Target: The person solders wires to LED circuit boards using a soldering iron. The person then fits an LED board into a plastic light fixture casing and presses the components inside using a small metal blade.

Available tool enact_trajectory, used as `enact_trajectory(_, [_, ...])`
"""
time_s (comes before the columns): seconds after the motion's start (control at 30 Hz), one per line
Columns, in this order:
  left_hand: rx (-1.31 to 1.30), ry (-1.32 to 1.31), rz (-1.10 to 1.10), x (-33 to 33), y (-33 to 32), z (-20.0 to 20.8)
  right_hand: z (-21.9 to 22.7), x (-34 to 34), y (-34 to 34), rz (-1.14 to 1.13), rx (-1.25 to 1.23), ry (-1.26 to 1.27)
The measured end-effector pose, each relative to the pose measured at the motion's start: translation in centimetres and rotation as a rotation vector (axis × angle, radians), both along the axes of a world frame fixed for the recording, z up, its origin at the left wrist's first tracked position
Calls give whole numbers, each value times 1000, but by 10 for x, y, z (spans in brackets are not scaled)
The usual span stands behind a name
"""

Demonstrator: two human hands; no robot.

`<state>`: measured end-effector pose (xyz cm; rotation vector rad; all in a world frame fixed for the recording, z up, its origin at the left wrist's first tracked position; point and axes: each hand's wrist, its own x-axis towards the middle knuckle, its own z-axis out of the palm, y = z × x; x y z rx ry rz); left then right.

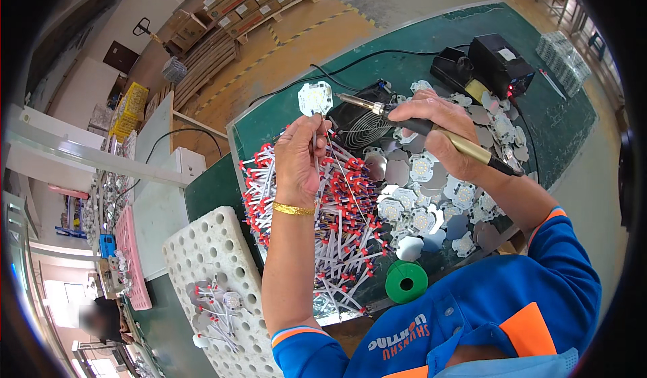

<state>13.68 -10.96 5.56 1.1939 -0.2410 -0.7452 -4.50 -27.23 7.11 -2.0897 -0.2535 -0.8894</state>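
Note:
My left hand [300, 150] is closed at the lower edge of a white LED board [314, 98], holding it up over the bench. Thin strands run along its fingers, one of them a fine solder wire [350, 193] leading down toward a green spool [406, 282]. My right hand [441, 127] grips a soldering iron [465, 146] with a gold-and-black handle, its tip beside the board's right edge. Under my left hand lies a heap of white wire leads with red connectors [337, 236]. Many similar boards and silver discs [421, 169] are piled below my right hand.
A round-grilled fan [367, 129] stands just beyond my hands. Farther right are a black soldering station [502, 65] and wire racks [563, 61]. A holed white foam board [216, 263] lies at left with some wired pieces. A black cable [377, 56] crosses the green bench.

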Motion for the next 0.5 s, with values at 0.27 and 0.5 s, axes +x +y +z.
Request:
enact_trajectory(0.27, [-50, 13, 21, 4, -3, 0, -1, 18, 4, -14, 65, 56])
enact_trajectory(0.5, [-47, -4, 17, 4, -6, -3, -2, 23, 4, -61, 40, 119])
